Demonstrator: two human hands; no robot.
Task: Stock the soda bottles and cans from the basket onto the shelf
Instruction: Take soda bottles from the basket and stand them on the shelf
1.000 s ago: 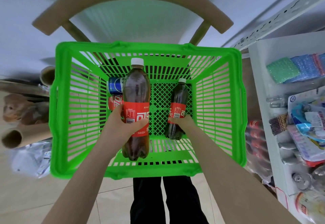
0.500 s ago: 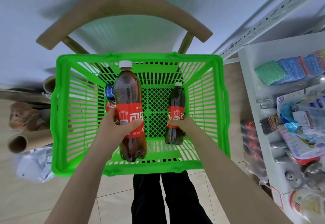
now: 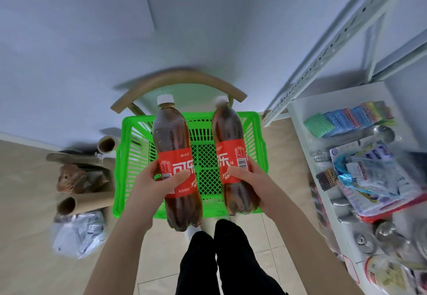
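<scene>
Your left hand [image 3: 157,186] is wrapped round the label of the left bottle [image 3: 173,146] and your right hand [image 3: 251,179] round the label of the right bottle [image 3: 228,132]. Both bottles are above the green basket [image 3: 118,167] at mid-frame, caps toward the top; the mid-body grip probably guards against tipping on the way to the shelf [image 3: 300,128] at right. That makes two bottles, one per hand, and no cans show from here.
</scene>
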